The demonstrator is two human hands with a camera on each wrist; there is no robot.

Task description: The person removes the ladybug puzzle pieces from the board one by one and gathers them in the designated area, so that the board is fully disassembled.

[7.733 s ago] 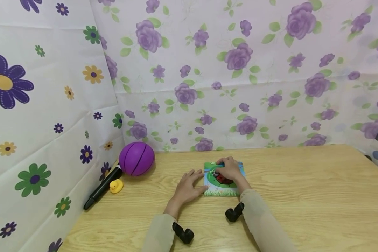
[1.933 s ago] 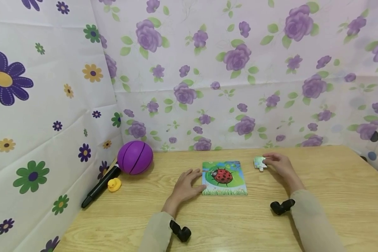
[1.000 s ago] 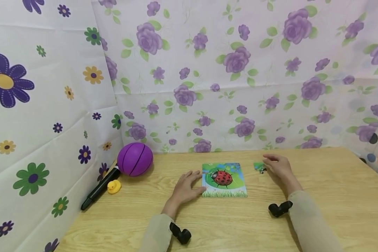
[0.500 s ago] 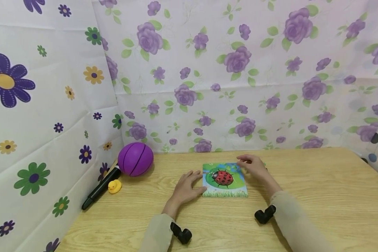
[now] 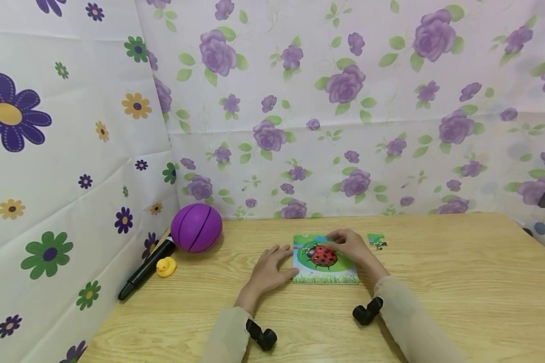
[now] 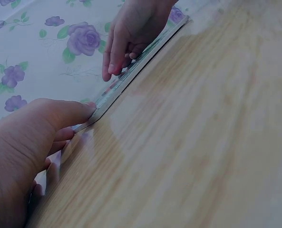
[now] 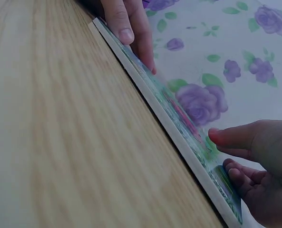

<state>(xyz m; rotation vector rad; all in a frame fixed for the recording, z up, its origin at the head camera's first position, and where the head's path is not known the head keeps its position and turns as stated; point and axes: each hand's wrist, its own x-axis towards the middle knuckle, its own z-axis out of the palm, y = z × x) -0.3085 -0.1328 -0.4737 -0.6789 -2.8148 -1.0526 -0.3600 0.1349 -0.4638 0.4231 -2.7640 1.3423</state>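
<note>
A square picture puzzle (image 5: pixel 329 277) with a red ladybug on a green and blue ground lies flat on the wooden table. My left hand (image 5: pixel 269 271) rests at its left side, thumb touching the near left corner and fingers spread along the edge. Over the upper right part of the puzzle reaches my right hand (image 5: pixel 353 247), its thumb and index finger extended and the other fingers loosely bent. No piece shows between them, though the head view partly hides the fingertips. To the right lies loose jigsaw material (image 5: pixel 377 241), green with dark marks; whether pieces are stacked there I cannot tell.
At the left stand a purple ball (image 5: pixel 197 228) and a small yellow toy duck (image 5: pixel 166 267). A thick black marker (image 5: pixel 147 268) lies along the left wall cloth. Flowered cloth (image 5: pixel 272 111) closes off the back of the table.
Loose puzzle material has appeared at the right since the oldest frame. In the last second my right hand has moved left from there to above the puzzle. My left hand has stayed put.
</note>
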